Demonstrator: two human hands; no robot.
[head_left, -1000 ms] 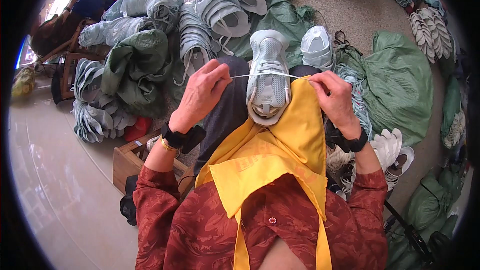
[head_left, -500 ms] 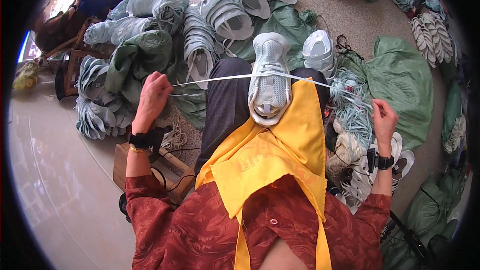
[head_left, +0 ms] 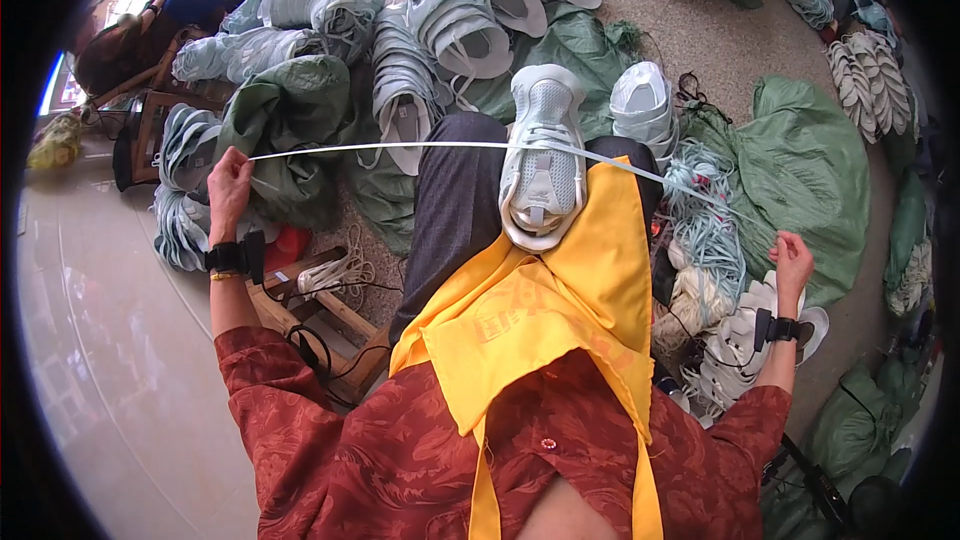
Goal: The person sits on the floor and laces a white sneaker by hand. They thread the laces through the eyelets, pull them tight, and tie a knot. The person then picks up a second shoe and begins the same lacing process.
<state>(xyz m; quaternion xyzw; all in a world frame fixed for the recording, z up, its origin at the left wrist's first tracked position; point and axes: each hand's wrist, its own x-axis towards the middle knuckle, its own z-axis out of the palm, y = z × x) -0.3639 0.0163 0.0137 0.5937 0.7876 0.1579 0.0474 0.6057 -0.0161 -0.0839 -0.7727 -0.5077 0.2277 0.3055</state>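
Shoe (head_left: 541,185) on lap (head_left: 457,180); lace bundle (head_left: 712,240) right, sack (head_left: 815,175) farther right.

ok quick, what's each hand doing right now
Left hand: closed, pinching the pale lace.
Right hand: closed, pinching the same lace on the other side.

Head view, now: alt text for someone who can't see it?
A person in a yellow apron holds a pale lace spread wide between left hand and right hand, across a light grey shoe at their lap. Around them lie nested stacks of pale shoe uppers, green sacks and a bundle of light-blue laces.
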